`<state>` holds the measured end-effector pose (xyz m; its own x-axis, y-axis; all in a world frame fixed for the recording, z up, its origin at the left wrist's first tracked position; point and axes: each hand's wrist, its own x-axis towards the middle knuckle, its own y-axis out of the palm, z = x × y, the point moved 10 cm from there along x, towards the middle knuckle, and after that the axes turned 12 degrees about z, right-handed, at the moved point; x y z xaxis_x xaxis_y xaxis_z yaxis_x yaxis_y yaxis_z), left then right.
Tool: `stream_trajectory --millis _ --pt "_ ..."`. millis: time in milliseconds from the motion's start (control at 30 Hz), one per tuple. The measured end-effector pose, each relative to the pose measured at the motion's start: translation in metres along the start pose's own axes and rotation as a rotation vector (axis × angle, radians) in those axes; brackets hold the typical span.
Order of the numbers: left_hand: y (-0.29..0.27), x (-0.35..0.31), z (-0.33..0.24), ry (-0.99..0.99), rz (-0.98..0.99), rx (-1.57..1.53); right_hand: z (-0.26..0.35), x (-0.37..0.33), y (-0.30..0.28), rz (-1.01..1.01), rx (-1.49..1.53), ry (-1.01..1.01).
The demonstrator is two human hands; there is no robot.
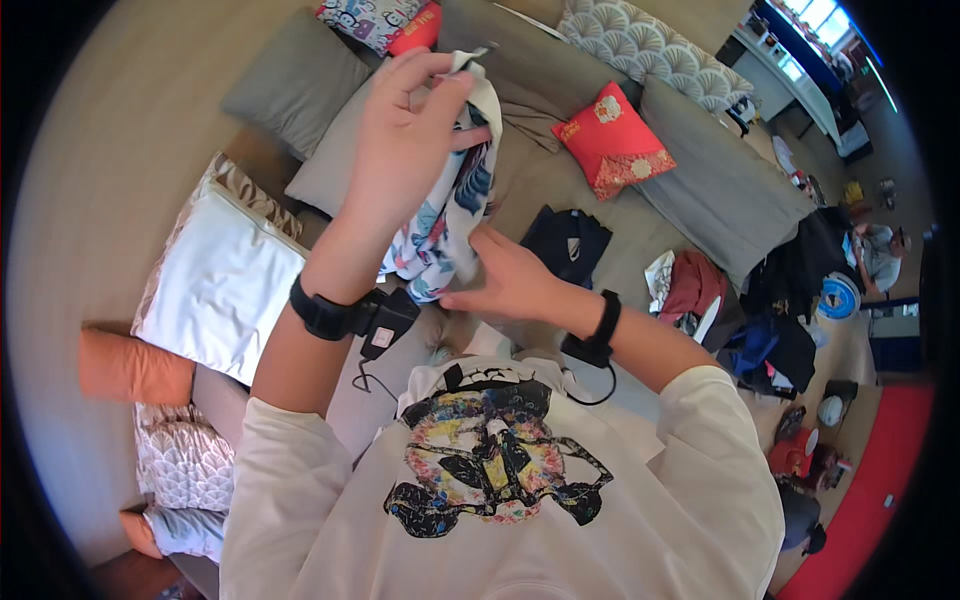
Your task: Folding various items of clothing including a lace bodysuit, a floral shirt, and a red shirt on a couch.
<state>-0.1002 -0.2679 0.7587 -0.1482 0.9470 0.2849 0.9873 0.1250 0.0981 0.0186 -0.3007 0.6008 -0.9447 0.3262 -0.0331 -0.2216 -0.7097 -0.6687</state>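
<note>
A white cloth with a blue and pink floral print (440, 235) hangs in front of me above the sofa; whether it is a garment I cannot tell. My left hand (405, 135) is raised and closed on its upper end, where a plain white edge folds over. Lower down, my right hand (515, 280) grips the cloth's right side, thumb below and fingers partly behind the fabric. Both wrists wear black straps with small cabled boxes. Just beyond my right hand, a folded black garment (567, 243) lies on the sofa seat.
The grey-brown sofa (520, 160) bears a red cushion (615, 140) and grey cushions. To the right lie a reddish-brown garment (695, 280) and a dark clothes pile (800, 265). White (225, 285) and orange (135, 367) cushions lie left. Another person (882, 255) is at far right.
</note>
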Motion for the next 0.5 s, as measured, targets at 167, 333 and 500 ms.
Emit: stream_trajectory --millis 167,333,500 --pt "-0.02 -0.017 -0.062 0.353 -0.08 0.852 -0.056 0.049 -0.025 -0.304 0.462 0.098" --pt "-0.1 -0.046 -0.04 0.222 -0.174 0.693 -0.093 0.033 -0.061 -0.377 0.664 -0.044" --pt "-0.133 -0.094 0.025 0.168 -0.303 0.078 -0.05 0.024 -0.112 -0.348 0.554 -0.224"
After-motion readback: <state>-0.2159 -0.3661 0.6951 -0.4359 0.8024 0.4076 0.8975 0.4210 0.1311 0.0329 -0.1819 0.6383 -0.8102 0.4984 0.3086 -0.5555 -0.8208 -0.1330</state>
